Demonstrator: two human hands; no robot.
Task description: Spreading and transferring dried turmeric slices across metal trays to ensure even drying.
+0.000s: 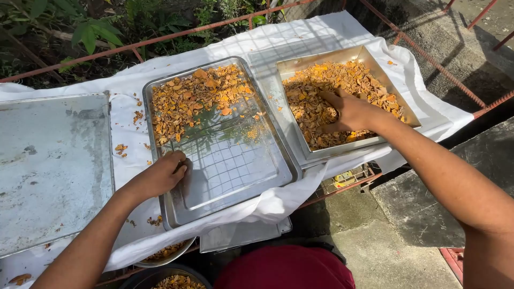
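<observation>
I look down on a white cloth [375, 40] spread over a rust-red metal rack [160, 40], and I read that cloth as a liner that catches whatever slips off the trays onto the grid beneath.

My left hand [160, 174] rests on the near-left rim of the shallow rectangular steel tray [235, 176], fingers curled together over the edge, gripping the rim itself and holding nothing loose; it seems placed there to steady the tray. The dried orange-yellow slices [195, 99] lie heaped across that tray's far half, while the near half shows bare metal with the shadow of a grid on it (the sun is strong).

My right hand [348, 112] is sunk into the orange chips [321, 85] filling the deeper square steel pan [399, 101], which sits tilted just to the right of the tray. Its fingers are bent down into the pile; whether they close on a handful I cannot tell.

A flat grey metal sheet [53, 166] lies to the left, with a few stray chips [121, 148] on the cloth between. A round bowl [166, 254] of the same chips peeks out below the rack.
</observation>
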